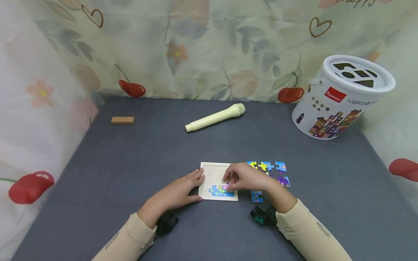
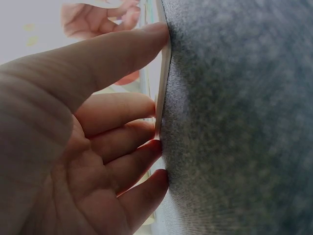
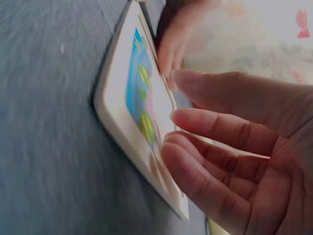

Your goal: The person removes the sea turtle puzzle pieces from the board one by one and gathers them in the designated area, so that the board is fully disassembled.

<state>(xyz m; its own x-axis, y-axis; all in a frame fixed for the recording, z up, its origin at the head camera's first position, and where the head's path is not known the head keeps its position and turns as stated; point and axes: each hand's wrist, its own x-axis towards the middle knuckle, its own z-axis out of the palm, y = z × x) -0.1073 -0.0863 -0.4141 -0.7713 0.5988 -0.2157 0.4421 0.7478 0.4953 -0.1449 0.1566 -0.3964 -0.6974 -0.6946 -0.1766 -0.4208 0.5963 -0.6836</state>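
Observation:
A small wooden puzzle tray point(image 1: 212, 175) lies flat on the dark table, with joined blue jigsaw pieces point(image 1: 218, 191) along its lower right part. At the tray's left side, my left hand point(image 1: 181, 188) rests with extended fingers against the rim, the thumb point(image 2: 146, 41) touching near the lower corner. Over the tray's right part hovers my right hand point(image 1: 245, 176), its fingers loosely bent. In the right wrist view nothing shows between its thumb and fingertips point(image 3: 178, 156), which are close above the tray. In the head view this hand covers part of the tray and some pieces.
Several loose jigsaw pieces point(image 1: 281, 166) lie right of the tray, one piece point(image 1: 257, 196) nearest me. Farther back are a cream toy microphone point(image 1: 215, 117) and a small wooden block point(image 1: 122, 120). A white lidded bucket point(image 1: 339, 98) stands at the back right, before a patterned curtain point(image 1: 209, 54).

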